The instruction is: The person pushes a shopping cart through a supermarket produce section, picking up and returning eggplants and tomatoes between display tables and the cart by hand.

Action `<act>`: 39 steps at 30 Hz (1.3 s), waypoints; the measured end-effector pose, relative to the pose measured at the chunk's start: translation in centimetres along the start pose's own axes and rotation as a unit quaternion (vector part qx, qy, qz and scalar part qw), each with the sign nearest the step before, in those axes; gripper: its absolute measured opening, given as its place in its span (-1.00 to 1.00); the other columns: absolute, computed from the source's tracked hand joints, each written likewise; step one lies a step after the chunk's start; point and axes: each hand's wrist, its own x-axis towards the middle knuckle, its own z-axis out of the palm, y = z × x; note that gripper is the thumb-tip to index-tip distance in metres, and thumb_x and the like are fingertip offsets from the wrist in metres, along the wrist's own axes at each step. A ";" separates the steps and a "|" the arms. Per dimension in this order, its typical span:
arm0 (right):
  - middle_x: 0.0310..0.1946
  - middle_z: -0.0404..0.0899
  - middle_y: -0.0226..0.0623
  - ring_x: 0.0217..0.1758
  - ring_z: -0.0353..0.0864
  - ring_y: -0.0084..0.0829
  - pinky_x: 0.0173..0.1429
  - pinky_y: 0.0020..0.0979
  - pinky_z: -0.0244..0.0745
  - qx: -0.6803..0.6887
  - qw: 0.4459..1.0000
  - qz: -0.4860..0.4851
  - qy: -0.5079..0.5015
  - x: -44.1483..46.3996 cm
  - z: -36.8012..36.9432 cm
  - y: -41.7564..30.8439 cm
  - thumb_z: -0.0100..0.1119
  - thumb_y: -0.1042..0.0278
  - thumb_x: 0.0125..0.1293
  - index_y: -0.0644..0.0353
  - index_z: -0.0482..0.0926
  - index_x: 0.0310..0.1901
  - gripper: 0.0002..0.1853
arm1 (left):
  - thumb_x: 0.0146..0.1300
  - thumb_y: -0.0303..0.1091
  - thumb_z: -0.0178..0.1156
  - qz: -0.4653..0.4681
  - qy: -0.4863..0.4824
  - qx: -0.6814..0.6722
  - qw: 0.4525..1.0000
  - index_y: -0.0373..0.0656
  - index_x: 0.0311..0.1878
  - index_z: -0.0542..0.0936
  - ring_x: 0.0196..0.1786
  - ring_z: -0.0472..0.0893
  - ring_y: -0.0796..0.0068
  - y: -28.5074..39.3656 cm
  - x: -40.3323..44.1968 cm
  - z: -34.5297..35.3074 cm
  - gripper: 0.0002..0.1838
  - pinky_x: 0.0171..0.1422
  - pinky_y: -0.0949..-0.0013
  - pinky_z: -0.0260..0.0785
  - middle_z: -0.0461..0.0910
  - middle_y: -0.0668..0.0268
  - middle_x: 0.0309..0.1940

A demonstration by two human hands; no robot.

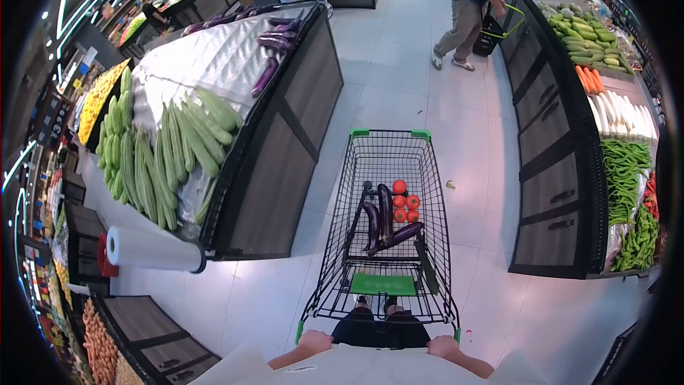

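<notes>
A wire shopping cart point(335, 242) with green corner caps stands right in front of me. My left hand point(315, 341) is closed round the left part of its handle, and my right hand point(443, 346) grips the right part; the handle itself is mostly hidden by my hands and shirt. Inside the basket lie three dark purple eggplants point(385, 210), two lengthwise and one slanting across nearer me. Several red tomatoes point(400, 187) sit together just right of them. A green child-seat flap point(383, 284) is at the near end of the basket.
On my left is a produce stand point(285, 135) with long green gourds point(199, 135) and eggplants; a plastic bag roll point(151, 249) juts from its corner. The right stand point(548, 192) bears green peppers point(621, 178), white radishes and carrots. A person point(467, 11) with a black basket point(488, 37) is ahead.
</notes>
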 end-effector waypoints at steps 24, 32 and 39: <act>-0.12 0.78 -0.20 -0.01 0.78 -0.16 0.07 -0.14 0.67 -0.062 0.998 0.008 0.025 12.6 -42.7 11.3 0.14 0.19 0.22 0.00 0.79 -0.12 -0.70 | 0.24 -0.17 0.09 -0.032 0.052 -0.016 0.998 -0.04 -0.17 0.76 -0.11 0.78 0.08 -12.7 15.8 -39.9 -0.70 0.00 0.02 0.61 0.78 0.11 -0.22; -0.19 0.78 -0.20 -0.06 0.78 -0.15 0.01 -0.14 0.66 -0.047 0.999 0.010 0.019 15.9 -55.9 13.9 0.20 0.22 0.10 -0.04 0.78 -0.20 -0.75 | 0.19 -0.21 0.13 -0.045 0.047 -0.024 0.998 -0.02 -0.16 0.76 -0.08 0.77 0.11 -17.2 21.2 -51.8 -0.73 0.00 0.05 0.60 0.78 0.15 -0.19; -0.18 0.79 -0.19 -0.07 0.79 -0.18 0.01 -0.16 0.69 -0.050 0.999 0.003 -0.018 19.1 -65.0 16.6 0.25 0.26 0.04 0.03 0.78 -0.24 -0.76 | 0.14 -0.21 0.17 -0.050 0.022 -0.025 0.998 -0.02 -0.16 0.74 -0.07 0.77 0.11 -20.4 25.3 -60.7 -0.73 0.01 0.07 0.62 0.78 0.15 -0.17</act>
